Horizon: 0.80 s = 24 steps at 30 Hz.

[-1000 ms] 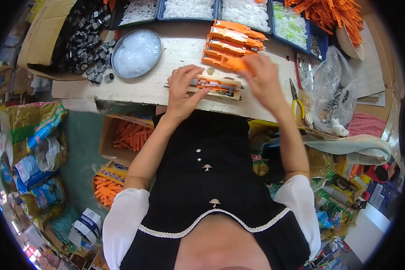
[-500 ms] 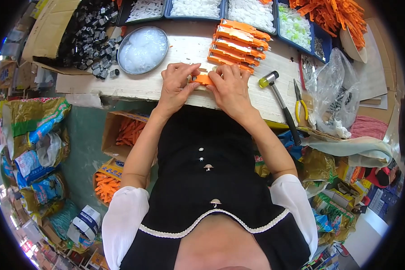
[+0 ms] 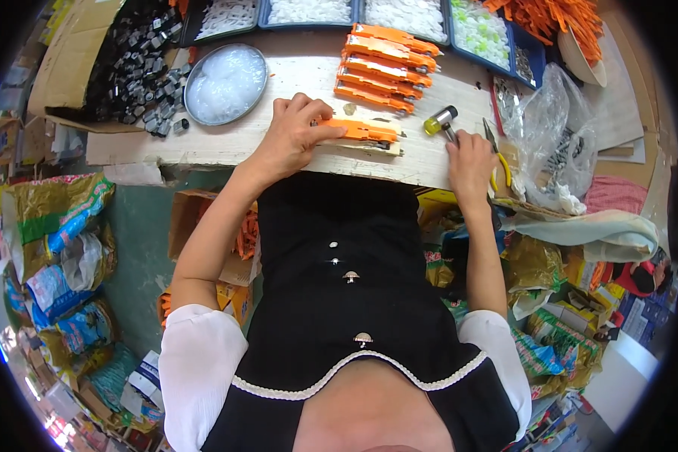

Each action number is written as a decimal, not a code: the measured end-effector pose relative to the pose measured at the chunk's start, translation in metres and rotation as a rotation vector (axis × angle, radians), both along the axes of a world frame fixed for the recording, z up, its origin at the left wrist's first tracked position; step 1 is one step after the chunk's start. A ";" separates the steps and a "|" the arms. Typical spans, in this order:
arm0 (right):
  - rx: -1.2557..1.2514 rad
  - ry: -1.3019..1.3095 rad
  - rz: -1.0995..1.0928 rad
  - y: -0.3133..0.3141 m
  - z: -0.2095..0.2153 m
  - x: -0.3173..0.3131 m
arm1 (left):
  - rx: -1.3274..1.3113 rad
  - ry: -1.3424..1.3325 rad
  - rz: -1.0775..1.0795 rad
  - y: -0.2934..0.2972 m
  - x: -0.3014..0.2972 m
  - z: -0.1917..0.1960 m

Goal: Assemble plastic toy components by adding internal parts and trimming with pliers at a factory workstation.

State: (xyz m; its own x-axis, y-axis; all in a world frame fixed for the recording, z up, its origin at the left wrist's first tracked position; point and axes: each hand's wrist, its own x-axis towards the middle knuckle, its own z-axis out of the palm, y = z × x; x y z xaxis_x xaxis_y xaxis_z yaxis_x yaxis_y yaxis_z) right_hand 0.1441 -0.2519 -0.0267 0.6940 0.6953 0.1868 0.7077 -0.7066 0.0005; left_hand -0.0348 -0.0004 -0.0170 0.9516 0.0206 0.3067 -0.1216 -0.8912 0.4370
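My left hand (image 3: 297, 137) is closed on the left end of a long orange plastic piece (image 3: 368, 131), with thumb and fingers pinching it near the table's front edge. The piece lies on a small flat block (image 3: 373, 148), and a thin metal tip sticks out at its right end. To the right, my right hand (image 3: 472, 167) is wrapped round the handle of a hammer (image 3: 440, 120). The hammer's head, with a yellow face, points to the far left. Yellow-handled pliers (image 3: 502, 167) lie just beside my right hand. Several similar orange pieces (image 3: 384, 68) are stacked beyond.
A round dish (image 3: 262, 84) with clear, whitish contents stands at the left, by a carton (image 3: 68, 75) and loose black parts (image 3: 154, 71). Blue trays (image 3: 309, 25) of small white parts line the back. A clear plastic bag (image 3: 557, 135) lies at the right.
My right hand has left the orange piece and moved right to the hammer, whose head has shifted slightly. My left hand still holds the piece, now more exposed. The view has shifted a little.
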 end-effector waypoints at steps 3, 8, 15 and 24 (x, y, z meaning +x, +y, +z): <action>0.155 0.008 0.078 0.001 -0.005 0.003 | 0.080 0.036 -0.018 -0.001 0.003 0.006; 0.448 0.372 0.278 0.015 0.041 -0.032 | 0.289 0.125 -0.046 -0.006 0.008 0.016; 0.079 0.401 0.302 0.043 0.053 -0.052 | 0.351 0.225 -0.082 -0.004 0.009 0.022; 0.120 0.345 0.307 0.049 0.053 -0.049 | 0.404 0.184 -0.061 -0.004 0.015 0.022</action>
State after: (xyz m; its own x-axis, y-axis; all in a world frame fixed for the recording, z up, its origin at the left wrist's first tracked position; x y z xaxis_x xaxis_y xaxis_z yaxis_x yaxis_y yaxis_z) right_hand 0.0948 -0.2032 0.0265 0.4955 0.8655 0.0725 0.8281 -0.4456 -0.3400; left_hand -0.0202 -0.0043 0.0055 0.9868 -0.1242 0.1038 -0.1323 -0.9884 0.0750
